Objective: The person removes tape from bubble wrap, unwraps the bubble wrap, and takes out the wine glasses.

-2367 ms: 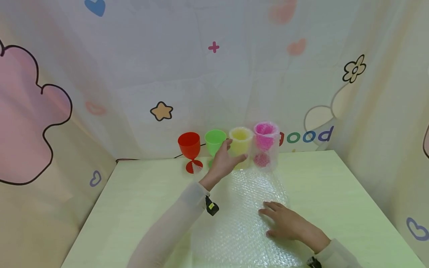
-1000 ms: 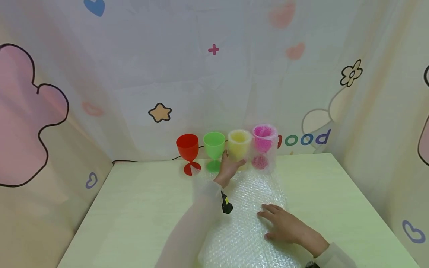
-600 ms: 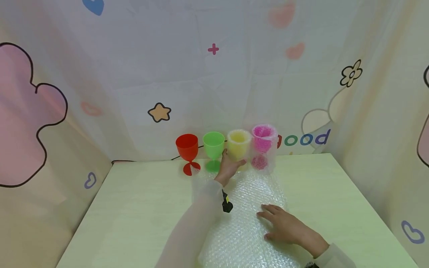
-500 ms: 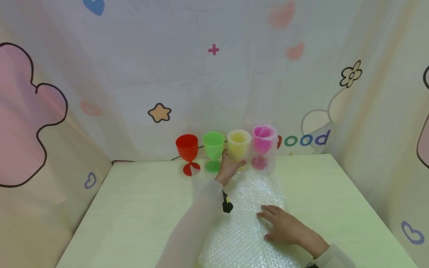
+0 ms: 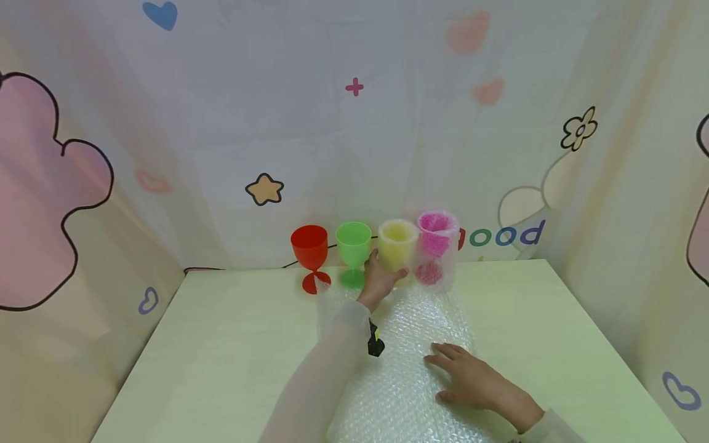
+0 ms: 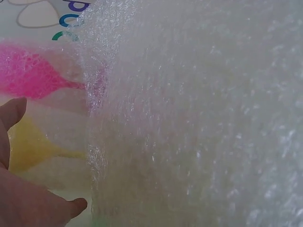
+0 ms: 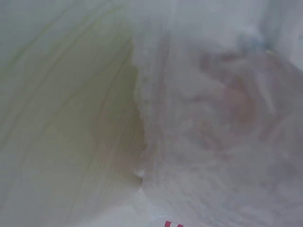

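Observation:
My left hand grips a yellow goblet wrapped in bubble wrap, thumb on its right and fingers on its left. In the left wrist view, that hand spans the yellow goblet, whose base is hidden behind bubble wrap. A bubble wrap sheet covers the middle of the table. My right hand rests on this sheet with fingers spread. A wrapped pink goblet stands right of the yellow one. To the left are a bare green goblet and a red goblet.
The pale table ends at a printed curtain behind the row of goblets. A thin dark cord runs along the back edge. The right wrist view is blurred and mostly shows translucent sheeting.
My left hand has moved from in front of the green goblet right onto the yellow one and has held there since. My right hand stays on the sheet. The head view shifts slightly.

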Demonstrator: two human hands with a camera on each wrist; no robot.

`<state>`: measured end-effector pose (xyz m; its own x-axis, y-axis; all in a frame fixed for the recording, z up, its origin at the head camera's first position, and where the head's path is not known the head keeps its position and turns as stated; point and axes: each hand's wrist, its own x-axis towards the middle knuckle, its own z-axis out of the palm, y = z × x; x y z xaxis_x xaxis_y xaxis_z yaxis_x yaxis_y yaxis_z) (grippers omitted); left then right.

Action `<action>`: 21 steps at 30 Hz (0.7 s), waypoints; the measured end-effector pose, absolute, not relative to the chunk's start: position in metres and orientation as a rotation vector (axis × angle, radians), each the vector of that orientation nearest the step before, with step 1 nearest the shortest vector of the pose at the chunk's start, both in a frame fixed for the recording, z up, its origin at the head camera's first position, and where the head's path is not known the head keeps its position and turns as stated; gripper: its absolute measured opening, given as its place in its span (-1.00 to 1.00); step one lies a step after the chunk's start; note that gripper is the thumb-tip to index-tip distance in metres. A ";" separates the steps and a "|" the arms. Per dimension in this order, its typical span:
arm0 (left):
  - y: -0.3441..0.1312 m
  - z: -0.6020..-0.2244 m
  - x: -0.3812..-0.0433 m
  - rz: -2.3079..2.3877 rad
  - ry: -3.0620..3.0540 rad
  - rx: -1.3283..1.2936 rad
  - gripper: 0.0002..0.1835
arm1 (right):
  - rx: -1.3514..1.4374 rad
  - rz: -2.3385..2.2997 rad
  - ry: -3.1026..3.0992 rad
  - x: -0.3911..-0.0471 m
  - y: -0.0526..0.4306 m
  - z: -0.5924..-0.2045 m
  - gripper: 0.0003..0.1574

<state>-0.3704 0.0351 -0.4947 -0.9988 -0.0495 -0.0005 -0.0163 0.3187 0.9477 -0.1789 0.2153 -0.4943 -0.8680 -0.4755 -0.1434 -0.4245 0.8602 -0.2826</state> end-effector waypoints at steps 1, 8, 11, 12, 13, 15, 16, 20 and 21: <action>0.036 -0.495 -0.371 -1.812 -2.518 0.039 0.10 | -0.693 -0.359 2.829 -0.179 0.216 -0.494 -0.20; 0.044 -0.497 -0.377 -1.699 -2.518 -0.021 0.15 | -0.724 -0.364 2.843 -0.178 0.218 -0.496 -0.22; 0.045 -0.496 -0.377 -1.638 -2.530 -0.012 0.15 | -0.699 -0.365 2.836 -0.178 0.217 -0.496 -0.21; 0.045 -0.495 -0.377 -1.637 -2.531 -0.016 0.16 | -0.684 -0.361 2.833 -0.178 0.217 -0.496 -0.20; 0.045 -0.494 -0.377 -1.651 -2.521 -0.032 0.15 | -0.668 -0.358 2.829 -0.178 0.217 -0.496 -0.20; 0.045 -0.493 -0.377 -1.712 -2.474 -0.082 0.13 | -0.641 -0.368 2.816 -0.178 0.217 -0.495 -0.19; 0.046 -0.492 -0.378 -1.739 -2.447 -0.105 0.12 | -0.631 -0.372 2.812 -0.178 0.217 -0.495 -0.19; 0.046 -0.489 -0.379 -1.813 -2.359 -0.143 0.10 | -0.653 -0.375 2.813 -0.177 0.217 -0.496 -0.21; 0.045 -0.488 -0.380 -1.807 -2.354 -0.139 0.09 | -0.659 -0.377 2.815 -0.177 0.217 -0.496 -0.21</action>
<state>-0.3798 0.0453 -0.4881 -0.9811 -0.0295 0.1911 0.1770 0.2611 0.9489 -0.1770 0.2174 -0.4961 -0.8736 -0.4601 -0.1589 -0.4020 0.8660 -0.2972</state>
